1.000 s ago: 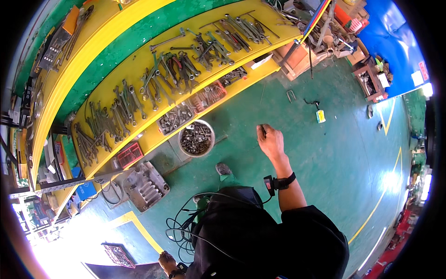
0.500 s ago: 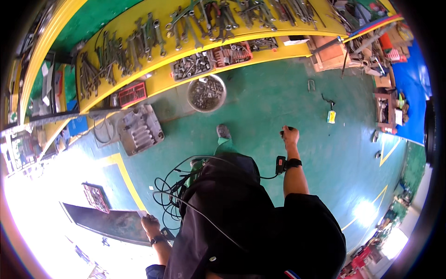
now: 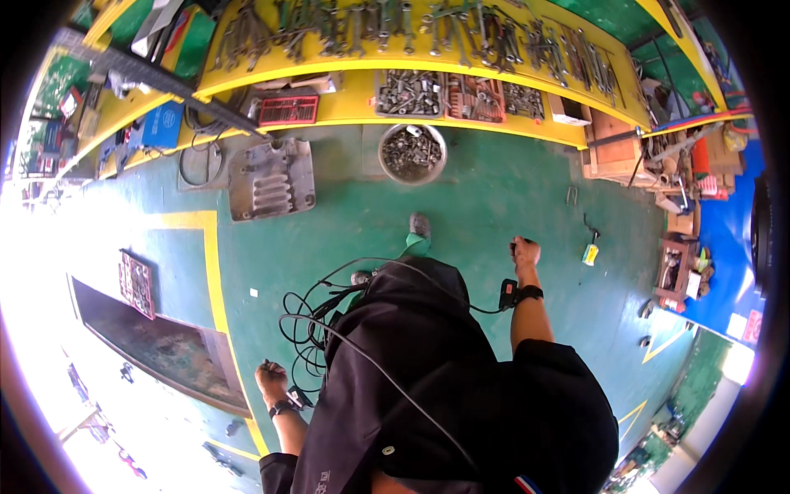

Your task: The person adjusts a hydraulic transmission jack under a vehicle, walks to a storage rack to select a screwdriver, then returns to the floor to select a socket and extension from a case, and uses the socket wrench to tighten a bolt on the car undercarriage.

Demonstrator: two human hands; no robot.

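Note:
My right hand is held out ahead over the green floor, its fingers curled round a small dark thing too small to name. Low on the left, my left hand hangs beside my body, fingers closed; what they hold, if anything, I cannot make out. Neither hand touches the furniture. A black device with a cable is strapped at my right wrist. Loops of black cable hang at my left side, between my left hand and my dark clothing. My grey shoe shows in front of me.
Ahead stands a yellow shelf with many wrenches and trays of sockets. Before it on the floor are a round metal basin of small parts and a grey moulded case. Left lies a dark rectangular pit beside a tool set.
My view has turned left, so the shelf and basin sit farther right and higher. Both hands have swung with my step, and my second shoe shows more.

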